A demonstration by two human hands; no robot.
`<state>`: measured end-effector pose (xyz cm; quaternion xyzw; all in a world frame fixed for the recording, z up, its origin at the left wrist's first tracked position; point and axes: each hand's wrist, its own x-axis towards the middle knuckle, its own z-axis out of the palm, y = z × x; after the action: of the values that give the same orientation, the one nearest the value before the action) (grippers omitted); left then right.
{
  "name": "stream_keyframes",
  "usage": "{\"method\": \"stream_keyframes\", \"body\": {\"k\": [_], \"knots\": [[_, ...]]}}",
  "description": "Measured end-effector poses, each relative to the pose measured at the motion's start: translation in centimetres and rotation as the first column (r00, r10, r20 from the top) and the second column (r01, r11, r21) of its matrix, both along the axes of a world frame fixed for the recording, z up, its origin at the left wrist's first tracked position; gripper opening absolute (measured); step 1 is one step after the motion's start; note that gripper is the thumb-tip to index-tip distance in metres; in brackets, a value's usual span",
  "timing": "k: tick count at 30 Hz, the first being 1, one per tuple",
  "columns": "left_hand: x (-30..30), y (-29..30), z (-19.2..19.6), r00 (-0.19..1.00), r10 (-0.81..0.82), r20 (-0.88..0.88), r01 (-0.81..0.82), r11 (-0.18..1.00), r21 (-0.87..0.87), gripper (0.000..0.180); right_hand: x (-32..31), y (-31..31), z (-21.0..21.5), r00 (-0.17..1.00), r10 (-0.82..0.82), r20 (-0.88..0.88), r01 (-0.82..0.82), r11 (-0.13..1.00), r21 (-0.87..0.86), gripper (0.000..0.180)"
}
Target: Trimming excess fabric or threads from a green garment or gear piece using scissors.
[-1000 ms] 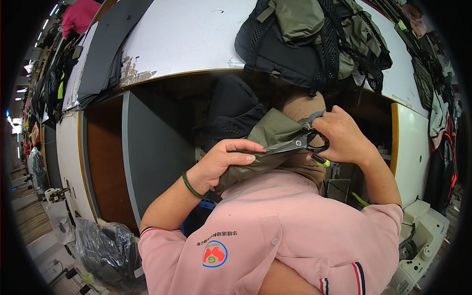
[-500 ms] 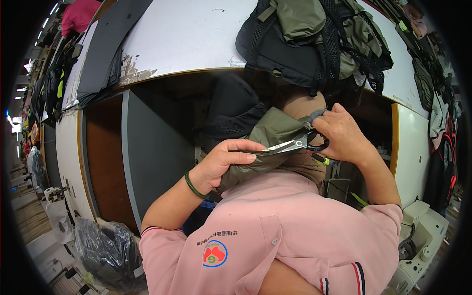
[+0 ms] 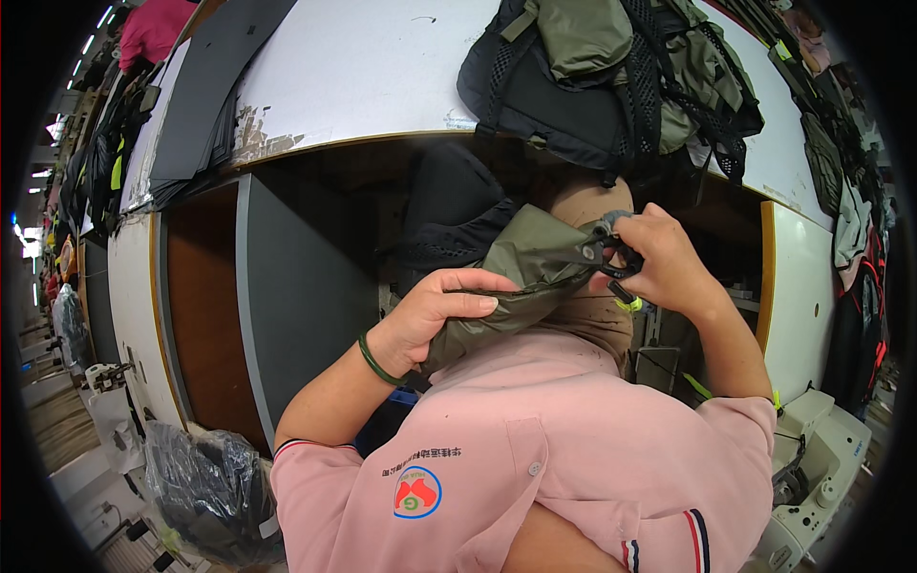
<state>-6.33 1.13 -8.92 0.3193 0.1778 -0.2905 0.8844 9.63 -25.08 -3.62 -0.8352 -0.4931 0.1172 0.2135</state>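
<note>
My left hand [image 3: 432, 313] pinches the edge of an olive green fabric bag [image 3: 535, 250] on my lap, thumb and forefinger pressed on its seam. My right hand [image 3: 661, 256] is closed round the dark handles of a pair of scissors [image 3: 594, 254], right of the bag. The scissors' pivot lies against the green cloth; most of the blades cannot be made out. A black mesh-and-padding part [image 3: 449, 215] hangs beside the green cloth, under the table edge.
Ahead stands a white table [image 3: 363, 67] with a black and olive backpack [image 3: 583, 86] and dark grey sheets [image 3: 205, 86]. Open shelving with a grey divider [image 3: 306, 296] is below at left. A sewing machine [image 3: 812, 477] sits at right, a plastic-wrapped bundle [image 3: 210, 492] at lower left.
The scissors have turned, and their bright blades, earlier lying along the seam towards my left fingers, no longer show there. My right hand has shifted slightly; my left stays put.
</note>
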Motion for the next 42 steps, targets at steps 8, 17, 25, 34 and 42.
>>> {"method": "stream_keyframes", "body": {"k": [8,17,25,34,42], "knots": [[0.9,-1.3,-0.1,0.998,-0.018,0.058,0.013,0.997,0.080,0.032,-2.7,4.2,-1.5,0.795,0.037,-0.605,0.083,0.982,0.169,0.032],[0.0,0.2,-0.9,0.988,0.119,0.102,-0.131,0.983,0.125,0.034,-2.1,3.9,-2.5,0.568,-0.169,-0.805,0.326,0.945,0.032,0.026],[0.0,0.0,-1.1,0.979,0.199,0.035,-0.199,0.980,0.011,0.034,0.0,1.5,-1.5,0.917,-0.059,0.395,-0.011,0.985,0.172,0.034],[0.7,-1.1,-0.3,0.983,0.173,0.058,-0.176,0.982,0.071,0.033,-0.4,1.1,-0.6,0.854,-0.029,0.520,-0.017,0.996,0.083,0.027],[0.4,-1.6,0.0,0.984,0.166,0.065,-0.173,0.978,0.119,0.028,-0.6,0.9,-0.8,0.832,-0.026,0.555,-0.007,0.998,0.057,0.026]]}}
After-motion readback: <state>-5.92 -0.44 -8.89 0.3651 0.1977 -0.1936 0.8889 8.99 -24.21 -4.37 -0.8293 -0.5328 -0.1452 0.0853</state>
